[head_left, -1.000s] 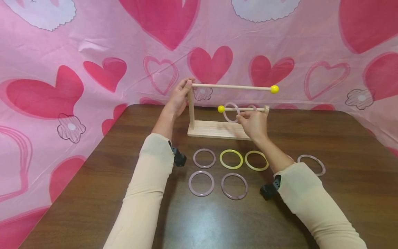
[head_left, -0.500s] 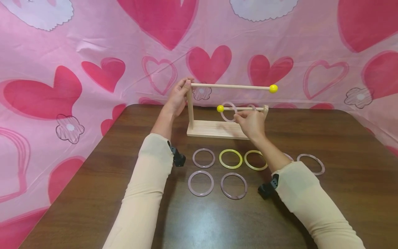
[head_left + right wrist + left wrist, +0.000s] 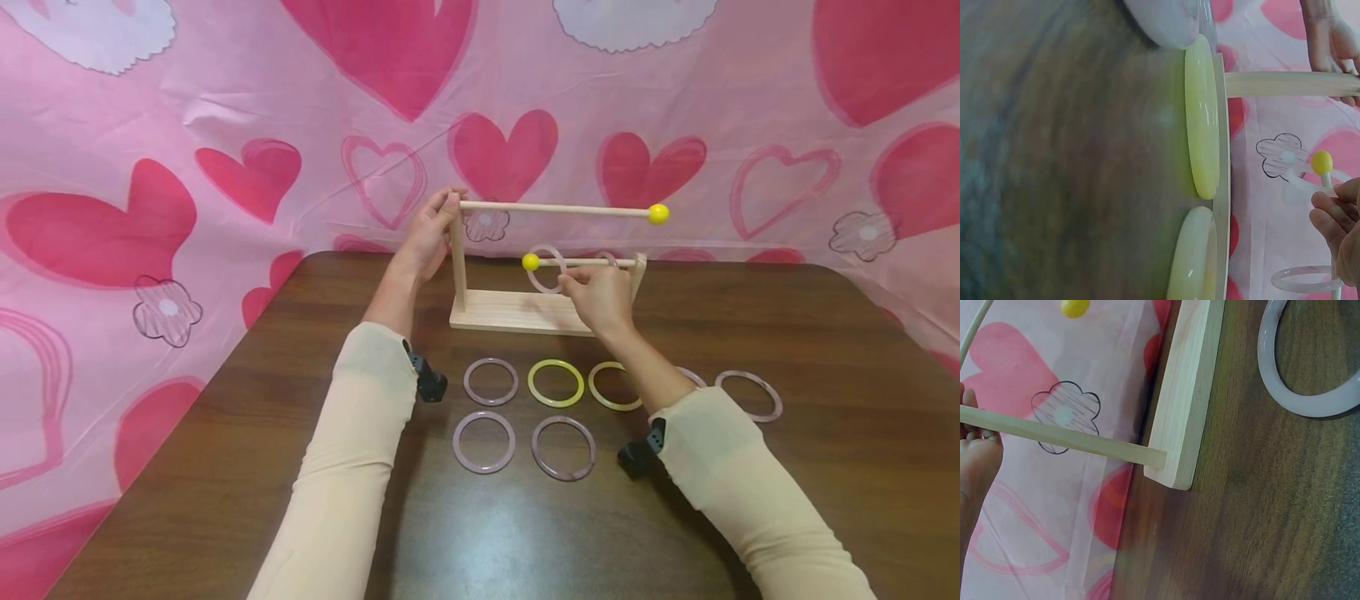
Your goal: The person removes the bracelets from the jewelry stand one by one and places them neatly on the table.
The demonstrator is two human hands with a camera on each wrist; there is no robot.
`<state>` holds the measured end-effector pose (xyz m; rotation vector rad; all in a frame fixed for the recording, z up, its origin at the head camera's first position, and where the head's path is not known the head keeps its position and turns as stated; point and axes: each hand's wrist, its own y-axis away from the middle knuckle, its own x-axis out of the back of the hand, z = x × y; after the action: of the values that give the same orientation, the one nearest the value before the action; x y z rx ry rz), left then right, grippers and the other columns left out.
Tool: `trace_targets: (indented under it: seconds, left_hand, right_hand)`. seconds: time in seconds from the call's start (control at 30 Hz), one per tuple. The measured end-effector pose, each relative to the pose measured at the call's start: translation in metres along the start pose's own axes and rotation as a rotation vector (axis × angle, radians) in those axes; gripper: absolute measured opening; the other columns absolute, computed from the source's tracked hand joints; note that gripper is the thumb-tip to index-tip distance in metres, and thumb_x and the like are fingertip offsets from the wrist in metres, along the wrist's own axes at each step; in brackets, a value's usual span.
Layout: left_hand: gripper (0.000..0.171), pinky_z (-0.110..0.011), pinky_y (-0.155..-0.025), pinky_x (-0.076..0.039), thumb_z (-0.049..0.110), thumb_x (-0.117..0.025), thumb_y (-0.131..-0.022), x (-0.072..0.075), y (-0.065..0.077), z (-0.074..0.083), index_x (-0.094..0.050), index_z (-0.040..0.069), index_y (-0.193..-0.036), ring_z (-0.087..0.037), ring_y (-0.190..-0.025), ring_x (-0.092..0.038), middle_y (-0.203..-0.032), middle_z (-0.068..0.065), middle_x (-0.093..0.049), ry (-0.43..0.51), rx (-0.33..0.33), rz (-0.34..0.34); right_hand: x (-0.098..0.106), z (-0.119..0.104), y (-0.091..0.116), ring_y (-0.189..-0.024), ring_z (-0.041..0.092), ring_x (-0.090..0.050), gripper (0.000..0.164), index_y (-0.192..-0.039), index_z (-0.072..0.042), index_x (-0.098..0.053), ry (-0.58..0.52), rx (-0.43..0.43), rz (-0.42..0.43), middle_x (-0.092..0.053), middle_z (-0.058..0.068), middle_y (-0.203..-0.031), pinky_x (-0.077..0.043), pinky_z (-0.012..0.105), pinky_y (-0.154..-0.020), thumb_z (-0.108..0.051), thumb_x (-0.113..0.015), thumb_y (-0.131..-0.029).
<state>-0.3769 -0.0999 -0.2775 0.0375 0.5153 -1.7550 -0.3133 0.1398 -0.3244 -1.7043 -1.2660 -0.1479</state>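
Observation:
My left hand (image 3: 429, 237) grips the top of the left post of a wooden stand (image 3: 510, 312). An upper rod (image 3: 555, 207) runs right from that post to a yellow ball. From the shorter right post, a lower rod (image 3: 581, 262) points left and ends in another yellow ball (image 3: 531, 262). My right hand (image 3: 602, 298) pinches a pale pink bangle (image 3: 546, 290) between thumb and fingers. This bangle stands upright around the lower rod, close to its ball. Farther along the same rod hangs a second pale bangle (image 3: 1304, 287), partly hidden by my right hand in the head view.
In front of the stand, several bangles lie flat on the brown table (image 3: 480, 542): a yellow one (image 3: 556, 406), a paler yellow one (image 3: 615, 408), and purple ones such as this bangle (image 3: 484, 471). My right forearm covers part of one. A pink heart-patterned cloth (image 3: 315, 100) hangs behind.
My right hand has moved slightly left, bringing the pinched bangle along the lower rod toward its yellow ball. The left hand stays on the post.

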Motion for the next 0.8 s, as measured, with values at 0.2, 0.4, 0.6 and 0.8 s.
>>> trace_targets:
  seconds: [0.2, 0.4, 0.6, 0.8]
  left_hand:
    - [0.014, -0.024, -0.075, -0.033, 0.017, -0.042, -0.099, 0.0002, 0.0006, 0.0009, -0.056, 0.018, -0.100, -0.017, -0.094, -0.043, -0.089, -0.001, -0.054, 0.008, -0.001, -0.002]
    - [0.015, -0.023, -0.072, -0.033, 0.016, -0.043, -0.098, -0.0005, 0.0009, 0.0000, -0.057, 0.019, -0.098, -0.017, -0.093, -0.043, -0.087, 0.000, -0.054, 0.010, -0.013, -0.007]
    - [0.016, -0.024, -0.073, -0.033, 0.016, -0.042, -0.099, -0.0009, 0.0011, -0.0006, -0.057, 0.021, -0.096, -0.014, -0.087, -0.043, -0.089, 0.001, -0.050, 0.015, -0.023, -0.017]
    - [0.016, -0.028, -0.081, -0.033, 0.015, -0.042, -0.098, -0.0005, 0.0010, -0.0003, -0.056, 0.020, -0.096, -0.014, -0.090, -0.044, -0.092, 0.001, -0.052, 0.021, -0.027, -0.015]
  right_hand:
    - [-0.0019, -0.0021, -0.0002, -0.071, 0.026, -0.064, 0.013, -0.084, -0.001, -0.074, -0.009, 0.001, -0.015, -0.069, 0.010, -0.072, -0.043, 0.039, -0.066, -0.012, -0.067, -0.083]
    - [-0.0024, -0.0046, 0.0007, -0.072, 0.024, -0.063, 0.013, -0.085, -0.003, -0.074, -0.046, -0.042, -0.033, -0.069, 0.008, -0.072, -0.041, 0.038, -0.070, -0.013, -0.067, -0.083]
    - [-0.0031, -0.0060, 0.0018, -0.072, 0.026, -0.064, 0.013, -0.085, -0.002, -0.074, -0.042, -0.027, -0.053, -0.068, 0.009, -0.070, -0.037, 0.041, -0.084, -0.012, -0.066, -0.083]
    - [-0.0037, -0.0066, 0.0026, -0.068, 0.025, -0.064, 0.013, -0.086, -0.002, -0.073, -0.046, -0.031, -0.064, -0.068, 0.009, -0.070, -0.035, 0.041, -0.089, -0.013, -0.066, -0.083]
